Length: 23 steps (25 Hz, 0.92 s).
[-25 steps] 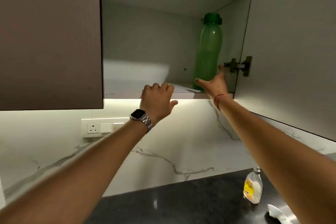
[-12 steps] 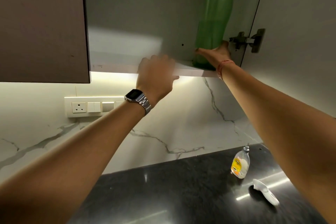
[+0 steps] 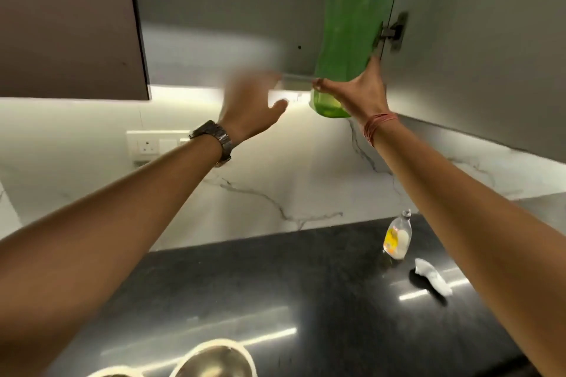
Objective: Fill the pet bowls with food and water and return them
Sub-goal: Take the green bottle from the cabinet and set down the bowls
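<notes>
gripping green bottle (image 3: 352,27) low — right hand (image 3: 356,92); left hand (image 3: 248,110) blurred, fingers loose — metal bowl (image 3: 214,358) contents unclear.

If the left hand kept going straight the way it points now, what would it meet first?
Probably the green bottle that the right hand grips near its base. The left hand is blurred, open, and reaches up and right towards it; depth is unclear, so the cabinet shelf edge might come first.

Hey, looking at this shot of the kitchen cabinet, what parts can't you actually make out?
- green bottle: its top is cut off by the upper edge of the head view.
- left hand: motion blur hides its fingers.
- metal bowls: cut off by the bottom edge, so contents unclear.
- small clear bottle on the counter: label too small to read.
- right hand: its fingertips are hidden behind the green bottle.
</notes>
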Each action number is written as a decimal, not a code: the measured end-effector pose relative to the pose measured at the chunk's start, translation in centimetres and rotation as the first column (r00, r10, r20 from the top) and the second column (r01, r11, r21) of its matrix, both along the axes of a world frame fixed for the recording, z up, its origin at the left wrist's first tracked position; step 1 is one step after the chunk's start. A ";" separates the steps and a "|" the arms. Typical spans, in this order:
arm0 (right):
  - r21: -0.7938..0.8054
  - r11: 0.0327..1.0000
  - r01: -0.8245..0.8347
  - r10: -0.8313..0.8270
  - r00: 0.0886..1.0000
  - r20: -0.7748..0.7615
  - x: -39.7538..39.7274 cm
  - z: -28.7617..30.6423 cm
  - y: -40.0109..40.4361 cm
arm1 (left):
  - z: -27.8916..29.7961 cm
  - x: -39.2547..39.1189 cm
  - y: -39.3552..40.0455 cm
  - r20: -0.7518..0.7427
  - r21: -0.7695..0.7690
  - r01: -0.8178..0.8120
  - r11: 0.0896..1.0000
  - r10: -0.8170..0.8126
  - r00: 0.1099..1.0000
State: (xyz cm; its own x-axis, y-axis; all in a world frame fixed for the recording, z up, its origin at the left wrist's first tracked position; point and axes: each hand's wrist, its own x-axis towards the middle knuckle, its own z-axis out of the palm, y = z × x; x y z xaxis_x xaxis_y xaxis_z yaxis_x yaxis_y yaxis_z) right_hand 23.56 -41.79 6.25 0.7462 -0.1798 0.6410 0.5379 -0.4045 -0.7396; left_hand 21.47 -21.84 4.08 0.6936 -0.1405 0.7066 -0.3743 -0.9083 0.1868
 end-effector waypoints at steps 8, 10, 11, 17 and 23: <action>-0.098 0.992 -0.080 0.054 0.969 -0.242 -6.5 -20.9 -2.5 | -15.2 -7.2 -8.3 -0.293 -0.659 0.225 0.718 -0.520 0.802; -0.092 0.986 -0.139 0.101 0.939 -0.330 -8.1 -25.9 -3.2 | -19.7 -8.1 -8.9 -0.332 -0.660 0.167 0.732 -0.484 0.810; -0.095 0.981 -0.172 0.127 0.924 -0.361 -8.8 -28.1 -3.5 | -21.8 -8.5 -9.0 -0.374 -0.665 0.121 0.737 -0.468 0.800; -0.176 0.935 -0.307 0.142 0.780 -0.609 -12.0 -38.7 -4.8 | -33.0 -11.8 -9.6 -0.589 -0.608 -0.128 0.784 -0.337 0.735; -0.161 0.949 -0.272 0.066 0.666 -0.743 -12.6 -43.6 -4.9 | -39.2 -13.1 -10.6 -0.684 -0.580 -0.231 0.781 -0.314 0.659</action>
State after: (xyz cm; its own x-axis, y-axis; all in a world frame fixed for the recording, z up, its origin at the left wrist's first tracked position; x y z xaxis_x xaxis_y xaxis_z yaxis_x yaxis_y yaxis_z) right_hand 10.95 -46.69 -37.31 0.9911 0.0767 -0.1087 -0.0447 -0.5773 -0.8153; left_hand 8.41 -32.44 -35.16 0.9953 0.0547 -0.0805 0.0970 -0.4909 0.8658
